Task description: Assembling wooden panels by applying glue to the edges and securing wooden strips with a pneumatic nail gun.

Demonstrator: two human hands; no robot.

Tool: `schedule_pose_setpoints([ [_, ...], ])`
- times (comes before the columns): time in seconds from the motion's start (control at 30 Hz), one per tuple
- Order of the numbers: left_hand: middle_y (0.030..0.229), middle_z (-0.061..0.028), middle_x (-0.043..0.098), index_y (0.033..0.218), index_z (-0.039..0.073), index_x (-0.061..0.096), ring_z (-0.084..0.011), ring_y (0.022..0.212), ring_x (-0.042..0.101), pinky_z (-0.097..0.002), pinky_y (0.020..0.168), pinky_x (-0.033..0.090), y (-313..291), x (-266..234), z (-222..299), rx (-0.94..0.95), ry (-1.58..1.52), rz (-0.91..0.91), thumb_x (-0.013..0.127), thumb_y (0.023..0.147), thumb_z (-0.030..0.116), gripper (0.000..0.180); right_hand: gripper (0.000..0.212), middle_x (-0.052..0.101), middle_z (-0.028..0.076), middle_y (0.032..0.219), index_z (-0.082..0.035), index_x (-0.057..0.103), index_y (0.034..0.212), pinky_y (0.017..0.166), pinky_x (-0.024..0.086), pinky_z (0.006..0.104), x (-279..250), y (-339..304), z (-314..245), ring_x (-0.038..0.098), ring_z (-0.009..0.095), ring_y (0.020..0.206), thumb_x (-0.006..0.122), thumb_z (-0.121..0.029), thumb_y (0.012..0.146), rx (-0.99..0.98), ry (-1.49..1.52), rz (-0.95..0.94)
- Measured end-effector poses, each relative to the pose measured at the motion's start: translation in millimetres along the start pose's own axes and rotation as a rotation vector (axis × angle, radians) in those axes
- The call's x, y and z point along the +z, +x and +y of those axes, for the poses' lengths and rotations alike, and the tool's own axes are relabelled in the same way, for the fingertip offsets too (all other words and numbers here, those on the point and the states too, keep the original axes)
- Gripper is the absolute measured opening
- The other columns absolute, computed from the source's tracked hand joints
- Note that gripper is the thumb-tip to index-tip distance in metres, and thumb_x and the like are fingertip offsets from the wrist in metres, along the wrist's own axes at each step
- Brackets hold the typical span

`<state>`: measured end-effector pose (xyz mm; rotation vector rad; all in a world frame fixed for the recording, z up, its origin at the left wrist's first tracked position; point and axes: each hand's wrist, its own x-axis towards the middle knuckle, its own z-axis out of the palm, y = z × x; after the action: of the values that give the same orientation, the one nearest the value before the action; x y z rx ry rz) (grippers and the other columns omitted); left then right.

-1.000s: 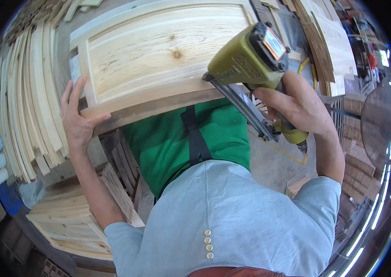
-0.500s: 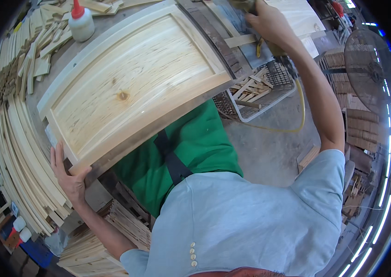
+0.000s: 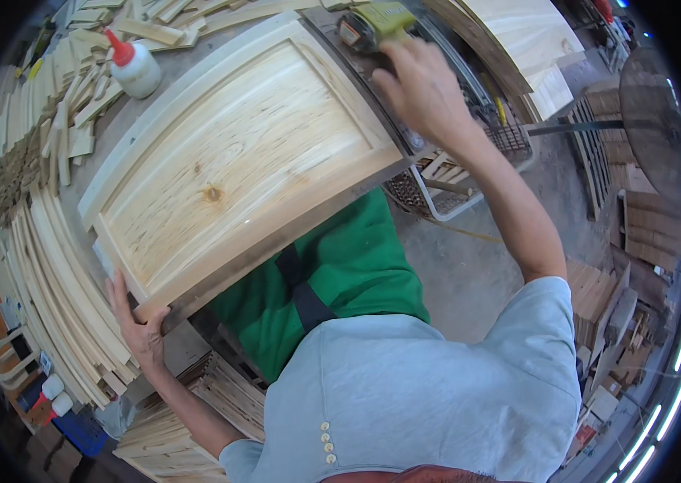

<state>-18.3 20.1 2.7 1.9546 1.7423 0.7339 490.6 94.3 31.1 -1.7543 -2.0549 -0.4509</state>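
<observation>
A pale wooden door panel [image 3: 236,169] with an arched far rail and a knot lies tilted before me, its near edge over my lap. My left hand [image 3: 143,338] grips its near left corner, fingers along the left side and thumb on the near edge. Beyond the panel's right end, my right hand [image 3: 429,97] is closed round a yellow-green nail gun [image 3: 385,20]; the hand hides the handle. The gun's dark front points left, a little off the panel's far right corner.
A white glue bottle [image 3: 138,72] with a red cap stands beyond the panel. Loose wood strips [image 3: 59,282] line the left. To the right sit a plastic crate [image 3: 445,213] with offcuts, pale boards [image 3: 517,36] and a fan [image 3: 658,125]. A yellow hose [image 3: 461,231] hangs near the crate.
My right hand has brought the nail gun left and nearer, to the panel's far right corner. The left hand keeps its grip on the near left corner. The whole view has shifted a little.
</observation>
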Motion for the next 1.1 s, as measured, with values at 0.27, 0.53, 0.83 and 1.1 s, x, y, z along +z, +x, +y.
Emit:
schedule_pose_setpoints([
  [0.27,0.117,-0.0135,0.062,0.124,0.002,0.057,-0.0237,0.107,0.06,-0.0333,0.091,0.049,-57.2,43.6,79.9,-0.236,-0.228,0.122,0.068,0.084,0.003,0.042,0.035,0.059,0.02,0.097,0.0,0.054,0.112,0.078,0.05,0.0456,12.6,-9.4,-43.9,0.06,0.038,0.092,0.062,-0.023,0.087,0.169,0.162,-0.427],
  [0.53,0.127,-0.0167,0.058,0.137,-0.001,0.04,-0.0277,0.118,0.057,-0.0378,0.1,0.045,-42.8,130.8,172.6,-0.431,-1.74,-0.081,0.052,0.1,0.017,0.043,0.044,0.059,0.02,0.098,0.0,0.053,0.119,0.077,0.049,0.0454,-27.0,-4.8,-41.0,0.06,0.039,0.089,0.066,-0.023,0.084,0.238,0.302,-0.252],
  [0.83,0.101,-0.0094,0.066,0.111,-0.004,0.061,-0.0146,0.091,0.062,-0.0303,0.086,0.05,-46.1,143.4,178.4,-0.484,-1.565,0.144,0.059,0.094,0.012,0.024,0.037,0.063,0.011,0.114,0.003,0.055,0.125,0.091,0.045,0.028,-29.5,-5.9,-27.2,0.058,0.017,0.101,0.056,-0.014,0.092,0.453,0.905,-0.41],
  [1.1,0.111,-0.0082,0.065,0.118,-0.004,0.057,-0.0141,0.101,0.06,-0.0295,0.087,0.049,-119.3,-13.3,139.9,-0.394,-1.253,0.258,0.062,0.087,0.006,0.033,0.054,0.055,0.016,0.13,0.001,0.037,0.144,0.098,0.042,0.0285,-24.1,33.9,-98.6,0.055,0.019,0.114,0.055,-0.004,0.093,0.392,1.661,-0.306],
])
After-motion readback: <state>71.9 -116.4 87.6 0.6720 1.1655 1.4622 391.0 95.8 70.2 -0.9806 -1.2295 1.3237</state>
